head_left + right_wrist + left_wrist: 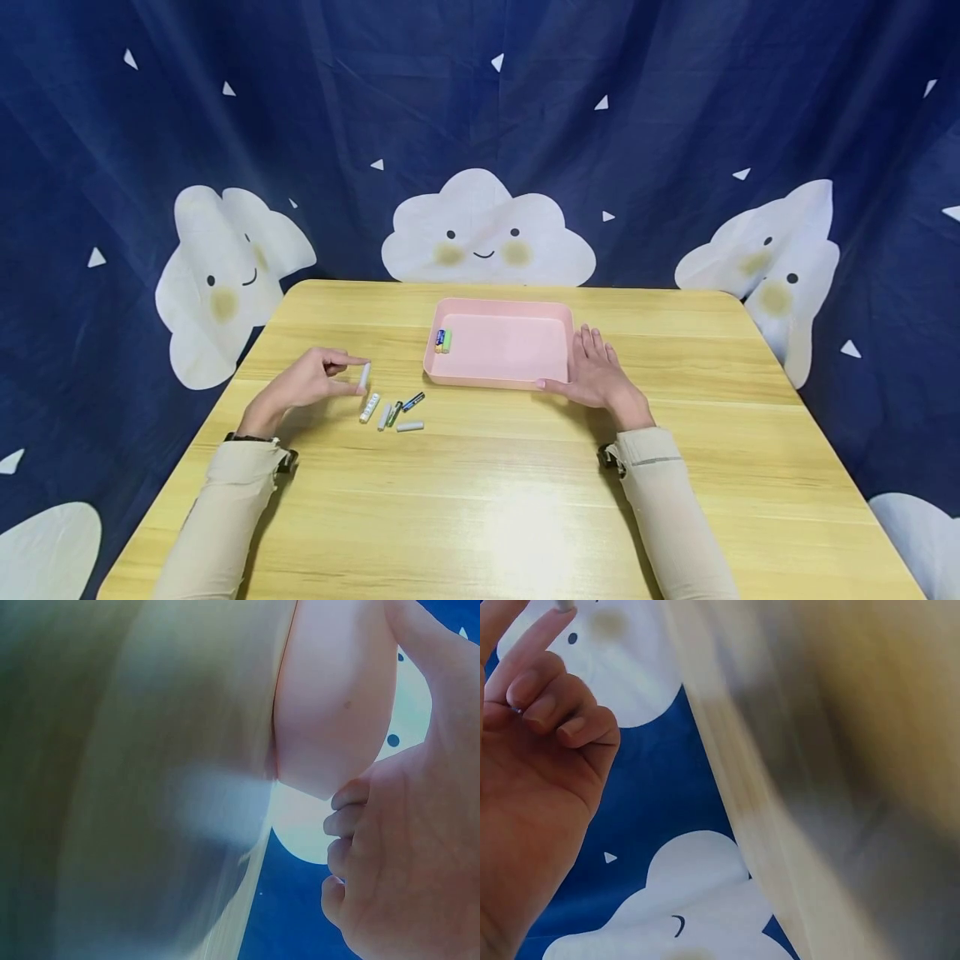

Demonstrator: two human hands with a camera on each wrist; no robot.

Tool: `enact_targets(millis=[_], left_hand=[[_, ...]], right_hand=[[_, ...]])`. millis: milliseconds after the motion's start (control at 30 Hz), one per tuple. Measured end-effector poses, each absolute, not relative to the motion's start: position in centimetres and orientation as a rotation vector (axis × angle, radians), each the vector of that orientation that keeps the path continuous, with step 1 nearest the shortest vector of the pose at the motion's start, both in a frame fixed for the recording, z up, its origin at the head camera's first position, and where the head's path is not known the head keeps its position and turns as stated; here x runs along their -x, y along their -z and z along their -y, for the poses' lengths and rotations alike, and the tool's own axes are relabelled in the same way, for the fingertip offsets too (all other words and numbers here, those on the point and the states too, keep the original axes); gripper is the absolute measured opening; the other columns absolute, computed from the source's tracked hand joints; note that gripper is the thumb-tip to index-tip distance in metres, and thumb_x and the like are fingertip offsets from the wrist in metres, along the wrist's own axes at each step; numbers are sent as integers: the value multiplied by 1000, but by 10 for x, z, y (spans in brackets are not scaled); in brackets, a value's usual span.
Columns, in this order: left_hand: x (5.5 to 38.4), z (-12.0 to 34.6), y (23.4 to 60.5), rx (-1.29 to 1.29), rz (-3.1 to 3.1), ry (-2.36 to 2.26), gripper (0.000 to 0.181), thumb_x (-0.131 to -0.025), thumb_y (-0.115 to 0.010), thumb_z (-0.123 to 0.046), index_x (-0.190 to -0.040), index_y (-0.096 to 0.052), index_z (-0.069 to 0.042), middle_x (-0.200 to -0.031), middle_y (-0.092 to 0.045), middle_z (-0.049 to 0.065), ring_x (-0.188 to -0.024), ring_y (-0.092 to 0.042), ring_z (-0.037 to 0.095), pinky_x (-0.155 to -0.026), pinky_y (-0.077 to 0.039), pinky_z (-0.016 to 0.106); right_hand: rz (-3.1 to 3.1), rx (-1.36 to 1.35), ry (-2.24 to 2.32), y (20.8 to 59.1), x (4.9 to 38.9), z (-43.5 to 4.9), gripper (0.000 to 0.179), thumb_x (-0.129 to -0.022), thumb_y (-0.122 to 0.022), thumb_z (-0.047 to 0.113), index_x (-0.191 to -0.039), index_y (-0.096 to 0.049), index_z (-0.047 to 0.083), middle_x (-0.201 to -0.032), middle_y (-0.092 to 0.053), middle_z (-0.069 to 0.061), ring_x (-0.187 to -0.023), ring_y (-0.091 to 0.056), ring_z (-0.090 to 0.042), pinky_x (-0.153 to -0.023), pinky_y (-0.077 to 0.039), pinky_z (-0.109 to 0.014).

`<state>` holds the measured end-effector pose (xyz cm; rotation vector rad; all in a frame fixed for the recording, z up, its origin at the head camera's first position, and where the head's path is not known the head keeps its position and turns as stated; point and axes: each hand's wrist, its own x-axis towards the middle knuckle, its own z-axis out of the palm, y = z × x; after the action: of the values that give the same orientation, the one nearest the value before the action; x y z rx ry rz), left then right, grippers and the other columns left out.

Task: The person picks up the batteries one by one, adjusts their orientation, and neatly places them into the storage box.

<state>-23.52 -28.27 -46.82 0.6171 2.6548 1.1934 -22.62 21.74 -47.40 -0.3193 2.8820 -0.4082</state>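
My left hand (pixel 307 379) pinches a white battery (pixel 364 376) between thumb and index finger, just above the table. In the left wrist view only the end of that battery (pixel 564 604) shows, at the top edge. Close by lie a white pair of batteries (pixel 370 407), a white battery (pixel 384 416), a green one (pixel 394 413), a dark blue one (pixel 413 402) and another white one (pixel 410 426). At the pink tray's (pixel 495 384) right front corner, my right hand (pixel 596 375) rests with straight fingers. Inside, at the left, sit a blue-orange battery (pixel 439 340) and a green battery (pixel 447 341).
The wooden table (pixel 450 500) reaches back to a dark blue curtain (pixel 480 100) with white clouds. Black bands circle both wrists, at the cuffs of beige sleeves (pixel 667 500).
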Motion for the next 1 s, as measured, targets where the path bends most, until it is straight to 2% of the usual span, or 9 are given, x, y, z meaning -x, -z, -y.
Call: enact_targets(millis=[567,1000], left_hand=[[264,261,453,-563,-2660,-1443,54,-83,-88,-22,-132,-71,-7,-67,-24,-3,-59,-26,11,-56,-29,30],[274,229,430,-591,-2616,-1503,52,-86,-84,-12,-134,-67,1,-64,-22,-6,-58,-23,10,-55,-24,29]], right_hand=[[-2882,315,408,475,227,-218,129,-88,-49,84,-161,-3,-11,-170,5,-29,-159,3,-48,-128,-4,-63],[-2886,319,401,475,228,-217,129,-88,-48,85,-161,-2,-12,-170,5,-30,-159,2,-48,-128,-5,-63]])
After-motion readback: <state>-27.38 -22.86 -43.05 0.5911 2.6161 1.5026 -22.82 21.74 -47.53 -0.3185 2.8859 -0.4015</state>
